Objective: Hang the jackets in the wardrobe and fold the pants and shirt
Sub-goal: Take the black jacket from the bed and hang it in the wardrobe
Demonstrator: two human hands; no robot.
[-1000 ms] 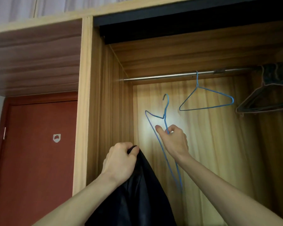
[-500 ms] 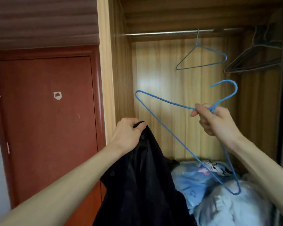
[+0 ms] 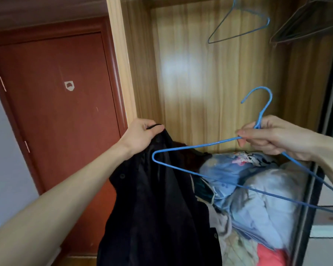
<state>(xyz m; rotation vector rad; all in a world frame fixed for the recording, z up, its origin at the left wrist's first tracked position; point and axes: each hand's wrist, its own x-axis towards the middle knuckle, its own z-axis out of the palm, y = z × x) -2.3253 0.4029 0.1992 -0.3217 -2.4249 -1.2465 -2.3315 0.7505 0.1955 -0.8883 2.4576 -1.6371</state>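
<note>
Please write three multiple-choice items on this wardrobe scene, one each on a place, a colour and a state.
1. Where is the red door?
A. left of the wardrobe
B. inside the wardrobe
C. right of the wardrobe

2. What colour is the wire hanger in the right hand?
A. green
B. blue
C. white

3. How is the dark jacket held?
A. hung on the hanger
B. folded on the pile
C. gripped at its top by the left hand

Answers: 1 A, the door stands beyond the wardrobe's left side panel. 2 B, its wire is plainly blue. 3 C, the fingers curl round the top edge and the jacket hangs free.
</note>
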